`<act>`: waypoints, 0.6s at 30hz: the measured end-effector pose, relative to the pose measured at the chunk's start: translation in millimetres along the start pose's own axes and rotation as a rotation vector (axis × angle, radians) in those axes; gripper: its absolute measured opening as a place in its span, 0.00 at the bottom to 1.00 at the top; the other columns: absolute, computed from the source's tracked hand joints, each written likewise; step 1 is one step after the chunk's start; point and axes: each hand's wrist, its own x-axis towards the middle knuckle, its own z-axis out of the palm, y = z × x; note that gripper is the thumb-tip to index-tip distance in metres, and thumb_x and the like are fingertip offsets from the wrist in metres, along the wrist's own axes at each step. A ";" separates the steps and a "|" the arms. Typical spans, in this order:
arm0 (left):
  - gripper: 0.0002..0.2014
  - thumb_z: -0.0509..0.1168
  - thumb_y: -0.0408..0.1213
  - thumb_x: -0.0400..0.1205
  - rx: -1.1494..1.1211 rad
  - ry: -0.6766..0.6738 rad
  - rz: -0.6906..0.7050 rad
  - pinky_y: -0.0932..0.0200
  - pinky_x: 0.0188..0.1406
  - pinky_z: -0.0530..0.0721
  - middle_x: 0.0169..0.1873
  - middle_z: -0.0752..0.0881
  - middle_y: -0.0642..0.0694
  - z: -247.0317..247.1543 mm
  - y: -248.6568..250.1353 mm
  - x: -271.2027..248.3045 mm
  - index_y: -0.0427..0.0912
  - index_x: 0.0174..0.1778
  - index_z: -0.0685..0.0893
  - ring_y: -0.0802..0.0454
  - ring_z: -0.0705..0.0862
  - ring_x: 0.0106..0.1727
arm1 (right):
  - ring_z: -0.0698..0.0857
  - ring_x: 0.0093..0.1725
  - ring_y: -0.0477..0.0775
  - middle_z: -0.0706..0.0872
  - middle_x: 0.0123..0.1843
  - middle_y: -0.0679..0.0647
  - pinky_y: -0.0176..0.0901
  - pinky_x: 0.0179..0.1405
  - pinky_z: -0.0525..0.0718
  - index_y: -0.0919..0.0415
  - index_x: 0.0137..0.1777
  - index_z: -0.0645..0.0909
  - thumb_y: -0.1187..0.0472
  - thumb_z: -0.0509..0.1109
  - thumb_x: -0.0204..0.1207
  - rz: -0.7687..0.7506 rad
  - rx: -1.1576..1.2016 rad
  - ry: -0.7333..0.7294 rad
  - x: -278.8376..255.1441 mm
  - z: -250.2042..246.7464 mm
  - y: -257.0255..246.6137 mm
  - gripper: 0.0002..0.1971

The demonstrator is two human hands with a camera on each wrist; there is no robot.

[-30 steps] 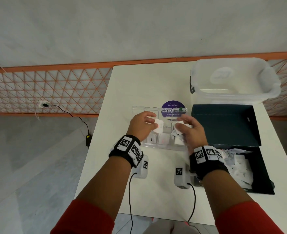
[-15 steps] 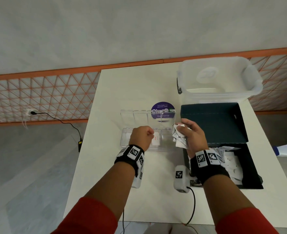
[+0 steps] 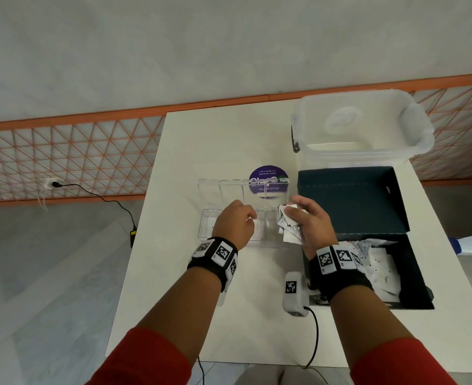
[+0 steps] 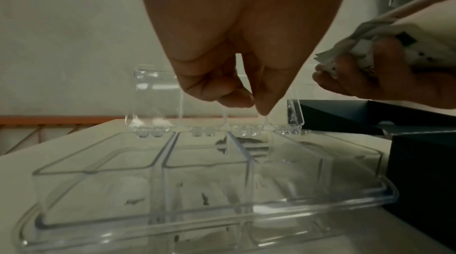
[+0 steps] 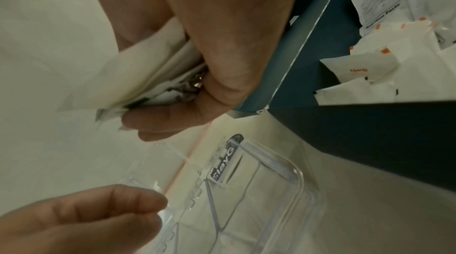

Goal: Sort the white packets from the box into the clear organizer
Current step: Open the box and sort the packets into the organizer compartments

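- A bunch of white packets [image 3: 290, 227] sits clutched in the right hand [image 3: 311, 227], fingers curled round it, held up over the near-right corner of the clear organizer [image 3: 210, 226].
- More packets [image 3: 379, 269] lie heaped in the dark box [image 3: 421, 287], right behind the right wrist; its lid [image 3: 351, 200] stands open just past that hand.
- The organizer lies on the counter [image 3: 229, 140] under and between both hands, its row of small lids [image 4: 155, 100] tipped up on the far side. A few packets already lie in its compartments, though which ones is hard to tell through the plastic.
- The left hand [image 3: 236, 225] hovers over the organizer's middle compartments, fingers curled in with thumb and fingertip [image 4: 265, 108] meeting; it holds nothing that I can see.
- A purple round sticker [image 3: 266, 176] lies beyond the organizer.
- A large clear tub [image 3: 360, 126] stands farther off, beyond the box lid.
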 end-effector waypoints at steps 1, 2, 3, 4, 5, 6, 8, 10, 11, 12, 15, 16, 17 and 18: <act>0.09 0.65 0.34 0.81 -0.071 0.020 -0.008 0.60 0.50 0.77 0.51 0.83 0.47 -1.7 1.6 -2.0 0.44 0.54 0.87 0.51 0.82 0.51 | 0.88 0.49 0.65 0.89 0.55 0.67 0.66 0.59 0.85 0.58 0.54 0.84 0.74 0.72 0.76 -0.001 -0.006 -0.012 -0.9 2.5 0.8 0.12; 0.08 0.67 0.37 0.81 -0.176 0.038 -0.018 0.62 0.49 0.77 0.48 0.84 0.50 -4.0 3.9 -4.7 0.46 0.53 0.87 0.55 0.82 0.48 | 0.88 0.48 0.64 0.89 0.53 0.65 0.65 0.59 0.85 0.58 0.54 0.84 0.74 0.72 0.76 -0.005 -0.016 -0.026 -1.6 4.9 1.3 0.12; 0.08 0.68 0.42 0.80 -0.299 0.033 -0.028 0.62 0.48 0.77 0.46 0.84 0.53 -6.9 6.8 -6.7 0.50 0.53 0.87 0.58 0.82 0.44 | 0.88 0.48 0.63 0.89 0.52 0.64 0.64 0.59 0.85 0.57 0.54 0.84 0.74 0.72 0.76 -0.012 -0.033 -0.041 -1.8 7.2 1.5 0.13; 0.09 0.69 0.47 0.79 -0.419 -0.008 -0.033 0.62 0.45 0.78 0.44 0.84 0.56 -10.2 10.3 -9.2 0.54 0.54 0.86 0.60 0.82 0.40 | 0.87 0.48 0.63 0.88 0.52 0.63 0.63 0.59 0.85 0.57 0.55 0.84 0.74 0.73 0.76 -0.019 -0.054 -0.053 -2.2 9.2 1.4 0.13; 0.13 0.71 0.52 0.77 -0.507 -0.072 -0.027 0.62 0.43 0.80 0.43 0.84 0.57 -13.2 13.7 -11.8 0.60 0.57 0.84 0.60 0.83 0.37 | 0.87 0.48 0.63 0.87 0.53 0.63 0.62 0.57 0.85 0.57 0.55 0.84 0.74 0.73 0.75 -0.022 -0.065 -0.058 -2.3 11.0 1.3 0.14; 0.20 0.73 0.56 0.73 -0.536 -0.136 -0.006 0.63 0.42 0.81 0.45 0.84 0.58 -15.8 16.5 -13.3 0.64 0.61 0.80 0.61 0.84 0.37 | 0.87 0.47 0.63 0.87 0.53 0.64 0.60 0.55 0.86 0.57 0.56 0.84 0.74 0.73 0.76 -0.021 -0.060 -0.059 -1.4 12.6 1.0 0.14; 0.37 0.78 0.58 0.66 -0.464 -0.213 0.056 0.64 0.46 0.82 0.53 0.80 0.59 -16.9 21.2 -16.2 0.69 0.70 0.71 0.62 0.83 0.42 | 0.90 0.47 0.64 0.89 0.53 0.65 0.57 0.49 0.89 0.58 0.58 0.84 0.74 0.70 0.78 0.006 -0.004 -0.059 -0.5 15.2 0.4 0.13; 0.48 0.82 0.57 0.61 -0.323 -0.196 0.122 0.62 0.54 0.81 0.62 0.74 0.57 -13.7 23.9 -17.4 0.66 0.75 0.65 0.60 0.80 0.52 | 0.92 0.45 0.64 0.91 0.50 0.65 0.54 0.39 0.91 0.59 0.60 0.83 0.73 0.69 0.80 0.062 0.061 -0.059 -1.0 19.8 -0.7 0.13; 0.50 0.82 0.56 0.59 -0.260 -0.166 0.157 0.59 0.59 0.79 0.67 0.71 0.57 -11.4 25.1 -18.1 0.63 0.76 0.64 0.57 0.78 0.60 | 0.93 0.44 0.63 0.92 0.48 0.64 0.51 0.35 0.90 0.59 0.60 0.82 0.72 0.69 0.80 0.090 0.082 -0.062 -1.9 22.3 -1.4 0.13; 0.51 0.82 0.56 0.59 -0.213 -0.134 0.199 0.54 0.65 0.77 0.70 0.70 0.57 -8.7 26.1 -19.1 0.60 0.77 0.65 0.55 0.75 0.66 | 0.93 0.43 0.62 0.91 0.47 0.64 0.50 0.34 0.90 0.59 0.60 0.82 0.72 0.69 0.80 0.116 0.093 -0.071 -3.4 24.2 -2.8 0.12; 0.42 0.81 0.57 0.62 -0.241 -0.069 0.278 0.43 0.71 0.73 0.70 0.75 0.58 -3.6 22.8 -19.8 0.58 0.73 0.72 0.55 0.74 0.70 | 0.91 0.46 0.64 0.89 0.52 0.69 0.52 0.38 0.89 0.66 0.63 0.81 0.70 0.69 0.80 0.200 0.113 -0.155 -9.2 26.1 -5.4 0.12; 0.40 0.80 0.58 0.64 -0.270 -0.051 0.280 0.43 0.70 0.73 0.69 0.77 0.57 -2.9 21.2 -19.9 0.56 0.72 0.74 0.55 0.75 0.69 | 0.90 0.51 0.66 0.87 0.55 0.71 0.54 0.42 0.89 0.70 0.66 0.80 0.68 0.68 0.80 0.231 0.136 -0.197 -11.8 25.4 -5.5 0.15; 0.39 0.79 0.58 0.65 -0.284 -0.028 0.281 0.42 0.70 0.73 0.68 0.78 0.56 -2.6 19.8 -19.6 0.54 0.71 0.76 0.54 0.75 0.69 | 0.87 0.55 0.68 0.84 0.59 0.72 0.56 0.47 0.87 0.73 0.69 0.77 0.67 0.67 0.80 0.257 0.165 -0.235 -14.6 24.2 -5.2 0.18; 0.38 0.78 0.59 0.65 -0.285 -0.007 0.286 0.42 0.70 0.74 0.68 0.79 0.55 -2.6 19.6 -19.2 0.52 0.70 0.76 0.54 0.76 0.69 | 0.85 0.58 0.69 0.82 0.61 0.74 0.58 0.50 0.84 0.75 0.72 0.75 0.66 0.65 0.80 0.270 0.196 -0.259 -16.7 23.3 -5.0 0.21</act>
